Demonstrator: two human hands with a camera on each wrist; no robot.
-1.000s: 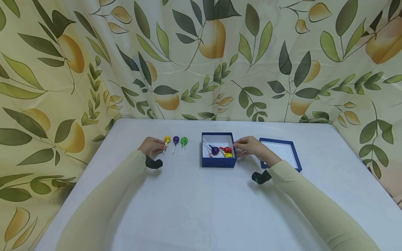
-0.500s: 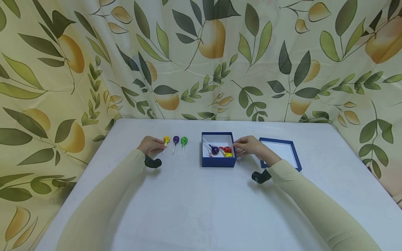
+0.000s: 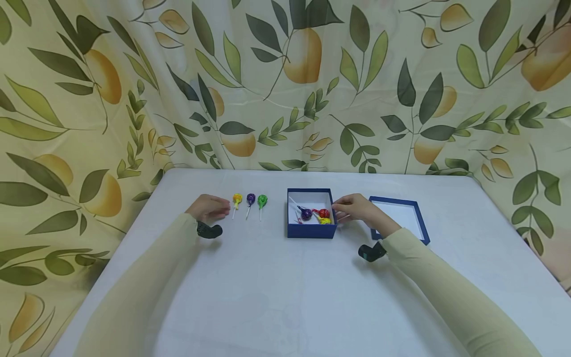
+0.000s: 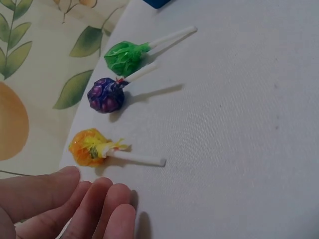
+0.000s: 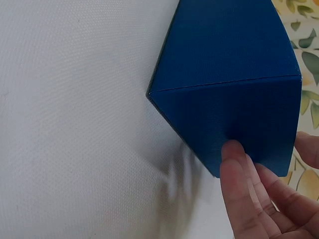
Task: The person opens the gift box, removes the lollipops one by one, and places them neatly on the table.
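**On the white worktop: a blue box held, three lollipops laid out**

At the middle of the worktop (image 3: 276, 297) stands an open blue box (image 3: 310, 230), white inside, with a purple, a red and a yellow wrapped lollipop lying in it. The right hand (image 3: 357, 210) grasps the box's right wall: in the right wrist view fingertips (image 5: 233, 154) press flat on the blue outer side while the thumb sits by the rim. Just right of that hand lies the box lid (image 3: 417, 218), upturned.

Left of the box, well apart from it, three lollipops lie in a row, sticks toward the person: the green lollipop (image 3: 262, 201) nearest the box, then the purple lollipop (image 3: 251, 199), then the yellow lollipop (image 3: 237, 199). The left hand (image 3: 207, 208) rests just beside the yellow one, released, fingers loosely together and holding nothing, not touching it.

A leaf-and-fruit printed curtain (image 3: 285, 84) hangs behind.
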